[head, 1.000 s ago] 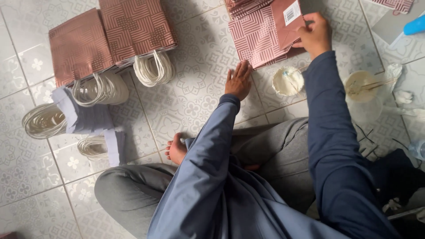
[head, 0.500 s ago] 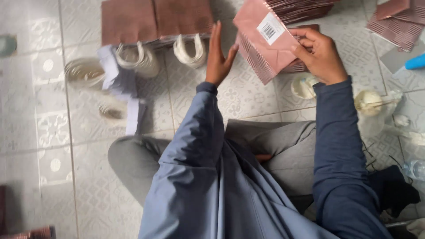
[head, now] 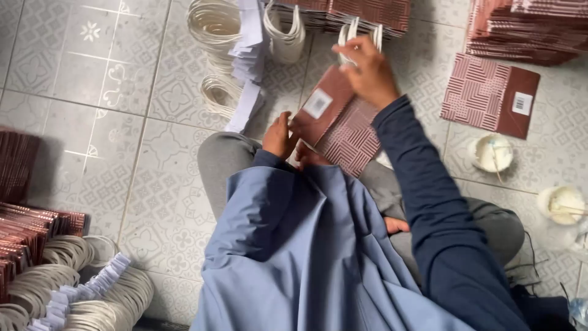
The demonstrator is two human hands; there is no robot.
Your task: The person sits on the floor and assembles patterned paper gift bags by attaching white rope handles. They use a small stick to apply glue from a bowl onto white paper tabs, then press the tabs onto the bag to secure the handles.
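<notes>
Upper centre of frame: flat maroon paper bag (head: 334, 125) with a woven-stripe pattern and a small white label, lying tilted over the lap, long axis running from lower left near the knee up toward the upper right. Left hand (head: 280, 136) closing fingers and thumb on the bag's lower left corner, just beside the white label; right hand (head: 367, 70) curling over the upper end, fingers bent down and pinching where a looped cream cord handle (head: 358, 34) is meeting the bag's mouth. Right hand lying nearer the handle end and the upper edge of frame; left hand lying nearer the body. Exact contact of the right fingertips with cord or paper impossible to tell through motion blur.

Directly above the right hand, along the top edge: row of finished bags (head: 361, 12) lying flat on the tiled floor (head: 92, 141), cream handles pointing down-frame. Upper left of the bag: bundles of cord loops (head: 214, 24) and white paper strips (head: 250, 43). Right of frame: another flat bag (head: 490, 95), lying well apart, beneath a tall stack (head: 527, 30); two small white cups (head: 493, 153) sitting lower right.
</notes>
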